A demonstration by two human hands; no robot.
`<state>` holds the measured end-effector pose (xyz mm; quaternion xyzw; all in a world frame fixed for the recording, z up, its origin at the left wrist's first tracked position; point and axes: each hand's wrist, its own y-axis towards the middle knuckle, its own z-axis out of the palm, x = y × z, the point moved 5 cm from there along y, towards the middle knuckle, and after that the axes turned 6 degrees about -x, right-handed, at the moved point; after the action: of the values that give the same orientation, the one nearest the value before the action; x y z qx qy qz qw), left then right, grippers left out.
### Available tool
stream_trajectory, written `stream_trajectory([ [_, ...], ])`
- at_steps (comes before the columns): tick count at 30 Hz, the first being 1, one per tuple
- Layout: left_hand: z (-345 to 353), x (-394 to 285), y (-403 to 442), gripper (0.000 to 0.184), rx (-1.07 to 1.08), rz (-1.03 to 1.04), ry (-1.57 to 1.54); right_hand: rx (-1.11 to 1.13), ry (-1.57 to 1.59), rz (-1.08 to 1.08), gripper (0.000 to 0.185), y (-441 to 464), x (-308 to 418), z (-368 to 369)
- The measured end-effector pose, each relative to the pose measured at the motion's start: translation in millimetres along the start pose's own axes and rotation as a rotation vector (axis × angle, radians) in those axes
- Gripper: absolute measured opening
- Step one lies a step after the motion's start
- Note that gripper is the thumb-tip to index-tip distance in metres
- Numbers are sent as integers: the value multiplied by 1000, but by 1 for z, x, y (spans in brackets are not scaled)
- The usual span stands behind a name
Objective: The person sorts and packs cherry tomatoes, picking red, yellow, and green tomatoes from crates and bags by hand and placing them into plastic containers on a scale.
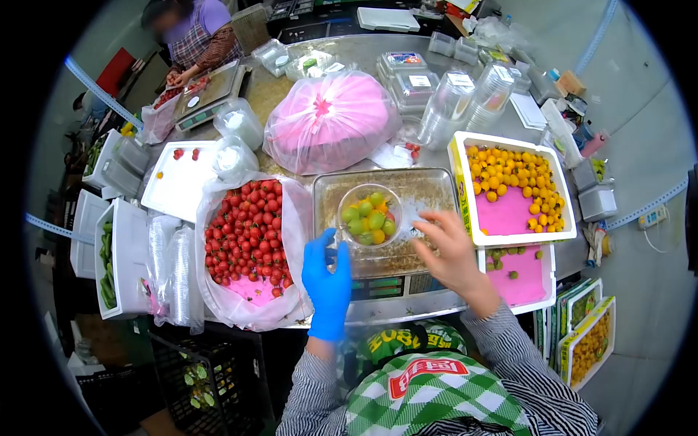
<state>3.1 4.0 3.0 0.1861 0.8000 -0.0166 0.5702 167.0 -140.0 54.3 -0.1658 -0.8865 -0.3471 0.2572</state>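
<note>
A clear round plastic cup (349, 192) holds green, yellow and orange cherry tomatoes (368, 220). It rests on the metal pan (429, 183) of a weighing scale. My left hand (326, 287), in a blue glove, is just left of the cup with thumb and fingers apart. My bare right hand (449, 254) hovers over the pan's right side, fingers spread, with nothing in it. To the left, a bag-lined box holds red cherry tomatoes (243, 232). At the right, a white foam box (459, 185) contains yellow cherry tomatoes (512, 174).
Below the yellow tomatoes' box is another foam box (549, 280) with a few green tomatoes. A pink-wrapped bundle (331, 120) sits behind the scale. Stacked clear cups (447, 109) and nested lids (185, 280) flank the work area. Across the table, a person (203, 36) handles red tomatoes.
</note>
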Motion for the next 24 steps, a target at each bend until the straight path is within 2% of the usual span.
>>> stream_trajectory([
  [3,17,-18,7,31,-43,275,194,124,-82,-146,30,39,3,32],
  [4,22,-23,7,32,-13,222,209,181,-101,-154,31,46,0,41],
  [7,32,-23,6,32,-33,270,349,274,-82,-196,31,53,-17,61],
  [11,40,-9,9,31,-24,130,213,288,-30,-152,31,62,-36,54],
  [14,50,-1,6,32,-92,111,179,349,8,-136,33,60,-50,60],
  [18,47,-1,3,29,-55,-98,29,428,151,-164,37,64,-55,56],
  [24,55,-2,1,34,-56,-127,26,459,405,59,33,63,-75,63],
])
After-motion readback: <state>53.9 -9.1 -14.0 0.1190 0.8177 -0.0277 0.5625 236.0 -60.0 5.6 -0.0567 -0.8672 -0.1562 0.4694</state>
